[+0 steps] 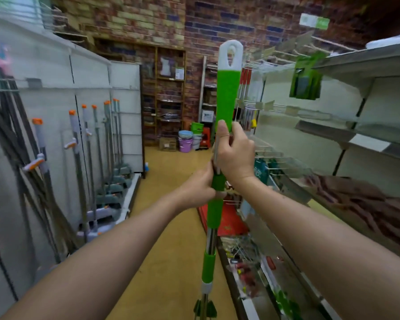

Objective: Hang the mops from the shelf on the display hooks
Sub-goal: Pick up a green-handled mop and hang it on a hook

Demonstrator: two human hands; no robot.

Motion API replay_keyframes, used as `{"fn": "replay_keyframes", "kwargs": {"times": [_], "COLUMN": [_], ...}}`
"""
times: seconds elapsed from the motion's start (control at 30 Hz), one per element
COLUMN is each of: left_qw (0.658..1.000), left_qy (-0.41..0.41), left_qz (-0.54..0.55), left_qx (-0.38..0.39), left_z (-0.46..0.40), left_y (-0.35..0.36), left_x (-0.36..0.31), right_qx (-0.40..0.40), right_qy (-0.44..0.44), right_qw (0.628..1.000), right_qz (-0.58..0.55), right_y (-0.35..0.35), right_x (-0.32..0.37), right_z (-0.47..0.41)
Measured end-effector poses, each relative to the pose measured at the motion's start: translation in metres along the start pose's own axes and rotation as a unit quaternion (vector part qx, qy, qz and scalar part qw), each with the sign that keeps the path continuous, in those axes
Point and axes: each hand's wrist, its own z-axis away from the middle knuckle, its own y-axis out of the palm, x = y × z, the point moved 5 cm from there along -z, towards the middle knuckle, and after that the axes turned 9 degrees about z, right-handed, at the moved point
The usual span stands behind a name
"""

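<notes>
Mop (226,98) upright, gripped by left hand (198,189) and right hand (234,153).

Head view, seemingly down aisle.

The mop handle (226,98) is bright green with a white hanging cap, and bare silver metal shows between its green sleeves. The back wall (148,21) is patterned brick in red, tan and dark blue. The mops (88,144) leaning at the left are grey with orange tips. The floor (171,204) is mustard yellow. A lilac bucket (185,145) stands by a green one (197,128), and brown cloth (365,199) lies on the grey shelf (367,61).
</notes>
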Motion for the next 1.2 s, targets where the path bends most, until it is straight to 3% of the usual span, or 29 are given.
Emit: {"fn": "replay_keyframes", "kwargs": {"times": [0.23,0.93,1.2], "left_qw": [0.996,0.994,0.997], "left_qy": [-0.022,0.054,0.06], "left_qz": [0.05,0.078,0.001], "left_qx": [-0.068,-0.046,-0.052], "left_z": [-0.095,-0.458,-0.615], "left_y": [-0.045,-0.237,-0.275], "left_x": [0.092,0.32,0.405], "right_qx": [0.114,0.037,0.042], "right_qy": [0.05,0.017,-0.007], "right_qw": [0.987,0.994,0.994], "right_qz": [-0.103,-0.105,-0.097], "right_y": [0.122,0.463,0.59], "right_x": [-0.069,-0.234,-0.337], "right_z": [-0.056,-0.299,-0.39]}}
